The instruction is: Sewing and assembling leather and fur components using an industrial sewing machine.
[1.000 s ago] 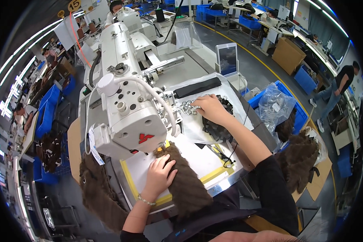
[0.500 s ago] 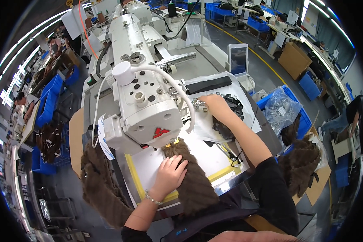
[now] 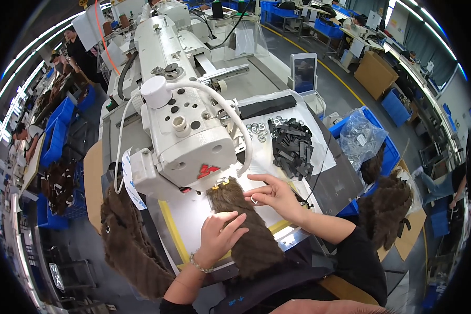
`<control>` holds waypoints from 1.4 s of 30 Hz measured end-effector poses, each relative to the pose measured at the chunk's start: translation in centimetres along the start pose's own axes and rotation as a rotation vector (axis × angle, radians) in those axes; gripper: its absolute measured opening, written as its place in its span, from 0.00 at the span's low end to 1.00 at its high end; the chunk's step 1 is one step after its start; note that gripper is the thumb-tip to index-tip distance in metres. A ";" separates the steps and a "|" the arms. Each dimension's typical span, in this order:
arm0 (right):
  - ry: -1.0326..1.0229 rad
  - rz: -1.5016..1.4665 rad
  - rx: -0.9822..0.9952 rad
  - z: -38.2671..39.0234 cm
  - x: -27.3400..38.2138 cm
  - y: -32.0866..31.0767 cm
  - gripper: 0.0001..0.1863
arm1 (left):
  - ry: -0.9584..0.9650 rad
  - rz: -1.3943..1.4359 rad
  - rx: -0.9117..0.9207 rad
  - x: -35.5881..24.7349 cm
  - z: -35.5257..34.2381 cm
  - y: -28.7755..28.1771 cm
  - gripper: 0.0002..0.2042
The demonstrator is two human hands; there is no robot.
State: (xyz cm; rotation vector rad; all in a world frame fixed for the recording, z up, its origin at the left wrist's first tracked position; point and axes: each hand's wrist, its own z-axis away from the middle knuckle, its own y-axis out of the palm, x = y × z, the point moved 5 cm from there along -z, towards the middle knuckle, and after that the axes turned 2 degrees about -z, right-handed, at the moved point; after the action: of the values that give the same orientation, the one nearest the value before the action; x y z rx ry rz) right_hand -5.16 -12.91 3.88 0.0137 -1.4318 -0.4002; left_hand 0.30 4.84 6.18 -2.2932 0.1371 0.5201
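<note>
Right hand [image 3: 281, 199] pinches a small ring [image 3: 254, 200] between thumb and forefinger, just right of the fur [image 3: 255, 243]; the left hand [image 3: 218, 235], loosely spread and apparently gripping nothing, is over the fur's left edge. The fur lies on a white plate [image 3: 187, 217], its far end at yellow clips [image 3: 221, 184] under the machine [image 3: 193, 152]. Handling the ring beside the fur looks like the step in hand; the next move calls for a firm pinch and flat fur. Farther right, the surface [image 3: 343, 178] bears loose rings [image 3: 256, 130], black strips [image 3: 293, 150] and a dark roll [image 3: 267, 107]. A blue bin [image 3: 391, 152] with a clear bag [image 3: 362, 133] stands right; people [image 3: 78, 52] are far left.
</note>
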 end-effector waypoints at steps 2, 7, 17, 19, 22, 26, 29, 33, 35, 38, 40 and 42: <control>0.047 -0.120 -0.026 1.5 -1.6 0.0 0.24 | 0.025 0.000 -0.006 -0.3 -0.4 0.0 0.19; 0.206 -0.354 0.033 4.8 -4.0 2.6 0.25 | 0.187 0.020 0.093 -0.8 0.8 0.8 0.13; 0.173 -0.089 0.167 4.4 -2.6 1.7 0.19 | 0.223 0.025 0.159 -1.7 0.0 0.5 0.09; -0.291 0.696 0.076 3.7 2.1 1.3 0.11 | 0.180 0.061 0.140 -1.2 0.3 0.7 0.08; -0.574 1.578 -0.395 2.1 4.6 -3.3 0.07 | -0.031 0.192 0.013 0.2 0.4 0.4 0.09; -0.335 1.473 -0.557 0.5 7.9 -10.5 0.03 | -0.098 0.214 -0.019 0.5 0.3 0.4 0.08; -0.222 1.378 -0.519 0.9 8.0 -11.8 0.05 | -0.312 0.377 -0.003 1.3 0.5 1.0 0.06; -0.118 1.097 -0.588 2.0 7.5 -11.4 0.09 | -0.520 0.522 -0.019 2.5 1.0 1.5 0.05; -0.108 1.045 -0.621 3.2 7.4 -10.5 0.09 | -0.555 0.553 -0.050 2.8 1.2 1.7 0.06; -0.181 1.016 -0.605 4.1 5.7 -10.1 0.12 | -0.564 0.580 -0.066 2.9 1.4 1.9 0.08; -0.173 1.083 -0.536 4.1 4.4 -9.4 0.13 | -0.556 0.560 -0.063 2.9 1.6 2.1 0.09; -0.194 1.096 -0.523 4.1 3.4 -9.2 0.12 | -0.536 0.532 -0.054 2.6 1.3 1.9 0.10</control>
State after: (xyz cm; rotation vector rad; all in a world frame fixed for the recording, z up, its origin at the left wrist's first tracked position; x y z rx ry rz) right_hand -11.22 -21.50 5.44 -1.2037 -1.2737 0.1583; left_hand 1.80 4.61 3.05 -2.0731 0.4741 1.3997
